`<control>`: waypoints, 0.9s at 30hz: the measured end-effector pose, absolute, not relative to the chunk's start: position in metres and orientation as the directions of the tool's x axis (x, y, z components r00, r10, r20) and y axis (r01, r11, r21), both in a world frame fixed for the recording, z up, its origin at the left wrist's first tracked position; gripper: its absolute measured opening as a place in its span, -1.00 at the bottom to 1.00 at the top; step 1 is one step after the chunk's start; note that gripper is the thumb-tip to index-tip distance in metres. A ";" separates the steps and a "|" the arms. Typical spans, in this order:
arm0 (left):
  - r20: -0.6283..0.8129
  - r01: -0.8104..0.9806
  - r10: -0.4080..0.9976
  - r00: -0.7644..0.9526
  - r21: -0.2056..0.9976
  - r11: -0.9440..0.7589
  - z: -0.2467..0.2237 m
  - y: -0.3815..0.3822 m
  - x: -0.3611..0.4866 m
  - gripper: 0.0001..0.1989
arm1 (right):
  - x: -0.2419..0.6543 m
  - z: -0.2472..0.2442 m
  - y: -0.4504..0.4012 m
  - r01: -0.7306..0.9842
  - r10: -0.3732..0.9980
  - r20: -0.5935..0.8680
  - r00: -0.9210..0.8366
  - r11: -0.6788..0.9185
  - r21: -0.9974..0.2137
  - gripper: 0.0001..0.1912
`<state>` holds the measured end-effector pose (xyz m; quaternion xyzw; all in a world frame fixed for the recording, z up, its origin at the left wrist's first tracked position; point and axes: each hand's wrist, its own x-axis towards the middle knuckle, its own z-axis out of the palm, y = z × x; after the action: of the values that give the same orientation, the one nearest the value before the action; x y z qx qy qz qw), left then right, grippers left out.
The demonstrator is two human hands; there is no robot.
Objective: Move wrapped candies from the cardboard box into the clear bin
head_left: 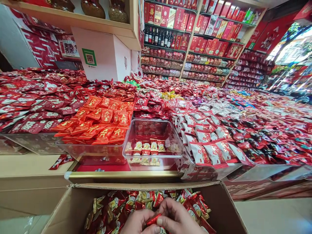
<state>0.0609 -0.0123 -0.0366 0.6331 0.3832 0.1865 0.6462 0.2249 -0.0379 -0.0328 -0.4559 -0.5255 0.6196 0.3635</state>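
Observation:
My left hand and my right hand meet over an open cardboard box. Between their closed fingers is a small red wrapped candy, partly covered by the thumbs. Below and around them the box holds many red and gold wrapped candies. Just beyond the box stands a clear plastic bin, with short rows of the same kind of red and gold candies laid on its bottom.
Left of the clear bin, another bin overflows with bright red packets. White and red packets fill a bin on the right. A white pillar with a QR code sign rises behind. Shelves with boxes and bottles line the back.

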 end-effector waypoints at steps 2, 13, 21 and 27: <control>-0.276 0.256 0.762 0.586 0.955 0.148 -0.042 -0.011 0.061 -0.71 | 0.224 -0.039 -0.037 -0.044 0.933 -0.174 -0.314 -0.197 -0.979 -0.73; -0.384 0.122 0.757 0.529 0.917 0.380 -0.046 -0.011 0.065 -0.51 | 0.229 -0.042 -0.031 -0.225 0.920 -0.231 -0.317 -0.309 -0.924 -0.68; -0.430 -0.065 0.764 0.482 0.851 0.520 -0.027 -0.011 0.070 -0.60 | 0.226 -0.043 -0.030 -0.252 0.942 -0.229 -0.244 -0.289 -0.923 -0.59; -0.428 -0.120 0.753 0.500 0.827 0.550 -0.023 -0.009 0.068 -0.68 | 0.226 -0.048 -0.031 -0.286 0.900 -0.280 -0.335 -0.380 -0.880 -0.53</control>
<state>0.0681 -0.0089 -0.0226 0.3825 0.4136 0.2809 0.7770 0.2262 -0.0306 -0.0479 -0.4066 -0.3776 0.7243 0.4092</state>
